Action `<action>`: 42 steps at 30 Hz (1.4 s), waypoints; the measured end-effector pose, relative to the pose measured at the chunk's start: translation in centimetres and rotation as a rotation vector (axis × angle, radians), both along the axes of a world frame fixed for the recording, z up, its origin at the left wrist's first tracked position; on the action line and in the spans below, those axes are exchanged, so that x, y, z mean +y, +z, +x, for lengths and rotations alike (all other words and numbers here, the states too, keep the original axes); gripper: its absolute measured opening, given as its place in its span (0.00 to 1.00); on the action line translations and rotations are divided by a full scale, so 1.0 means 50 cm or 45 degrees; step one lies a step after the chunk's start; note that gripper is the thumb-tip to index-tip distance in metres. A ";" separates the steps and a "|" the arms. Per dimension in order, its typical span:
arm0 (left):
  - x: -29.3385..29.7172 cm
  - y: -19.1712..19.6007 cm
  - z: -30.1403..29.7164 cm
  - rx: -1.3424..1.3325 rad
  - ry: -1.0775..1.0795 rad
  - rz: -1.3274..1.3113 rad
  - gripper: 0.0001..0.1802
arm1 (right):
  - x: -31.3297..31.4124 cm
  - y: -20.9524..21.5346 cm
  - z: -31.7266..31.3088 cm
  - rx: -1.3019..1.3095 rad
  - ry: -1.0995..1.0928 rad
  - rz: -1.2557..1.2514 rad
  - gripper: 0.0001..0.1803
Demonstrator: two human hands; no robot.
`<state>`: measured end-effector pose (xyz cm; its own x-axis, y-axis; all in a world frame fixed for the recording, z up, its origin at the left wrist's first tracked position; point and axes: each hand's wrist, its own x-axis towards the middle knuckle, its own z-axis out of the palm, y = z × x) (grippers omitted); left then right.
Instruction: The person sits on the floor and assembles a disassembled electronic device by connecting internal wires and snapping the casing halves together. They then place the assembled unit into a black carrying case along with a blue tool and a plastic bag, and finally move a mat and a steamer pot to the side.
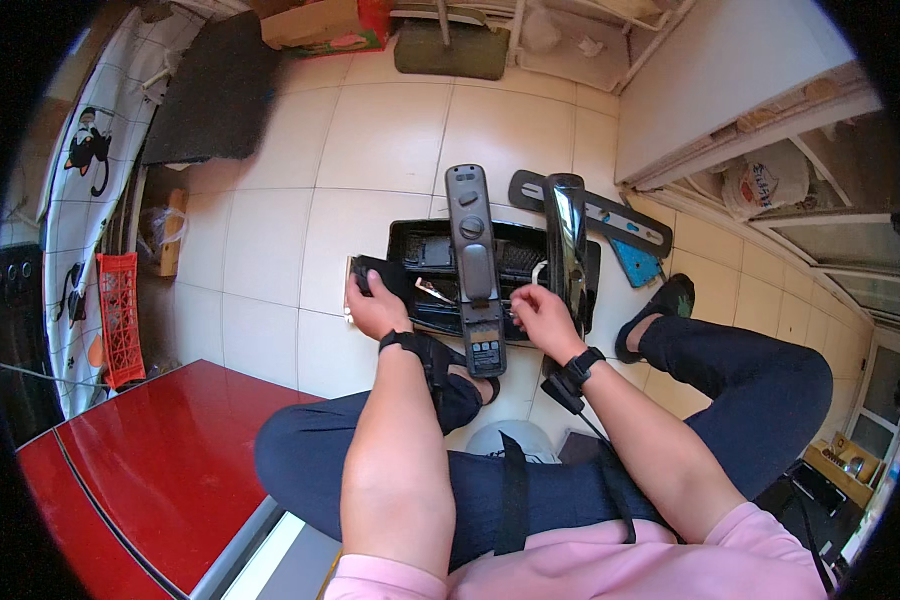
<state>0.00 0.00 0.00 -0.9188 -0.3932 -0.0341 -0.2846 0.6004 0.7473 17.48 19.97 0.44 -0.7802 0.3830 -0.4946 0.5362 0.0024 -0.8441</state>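
I sit on a tiled floor with a black tray (406, 236) of lock parts before my knees. A long dark door-lock panel (473, 262) lies lengthwise across the tray. A second, glossy black lock panel (565, 240) lies to its right. My left hand (375, 305) holds a small black part (373, 270) at the tray's left edge. My right hand (542, 318) pinches something small between the two panels; what it is I cannot make out. A thin metal piece (433, 292) lies in the tray between my hands.
A flat black plate (610, 215) and a blue piece (634, 264) lie beyond the tray at right. A red cabinet top (150, 470) is at lower left, a red crate (118, 315) at left, a dark mat (215, 95) and cardboard box (315, 22) at the back.
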 end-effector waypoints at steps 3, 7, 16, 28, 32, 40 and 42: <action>-0.014 -0.025 0.051 -0.301 -0.201 0.033 0.21 | -0.024 0.010 0.024 -0.173 0.120 0.055 0.10; 0.000 -0.060 0.075 -0.476 -0.331 -0.032 0.22 | -0.036 0.001 0.023 -0.246 0.176 0.174 0.15; 0.022 -0.076 0.058 -0.633 -0.510 -0.382 0.20 | -0.063 -0.015 0.025 -0.361 0.197 0.211 0.22; 0.080 -0.098 -0.095 -0.444 -1.222 -0.263 0.19 | -0.012 0.001 0.011 -0.269 -0.055 -0.036 0.13; 0.102 -0.118 -0.101 -0.618 -1.235 -0.553 0.33 | 0.009 0.011 -0.009 -0.320 -0.231 -0.224 0.12; 0.144 -0.124 -0.089 -0.667 -1.022 -0.774 0.37 | -0.022 -0.002 -0.033 -0.247 -0.134 -0.217 0.11; 0.140 -0.116 -0.087 -0.604 -1.013 -0.766 0.39 | -0.019 -0.003 -0.033 -0.230 -0.130 -0.182 0.11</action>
<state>-4.33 7.00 -5.80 -0.8611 0.2339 -0.4515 0.1639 0.9682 0.1890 15.84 19.04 0.28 -0.6350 0.3716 -0.6773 0.6698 -0.1721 -0.7224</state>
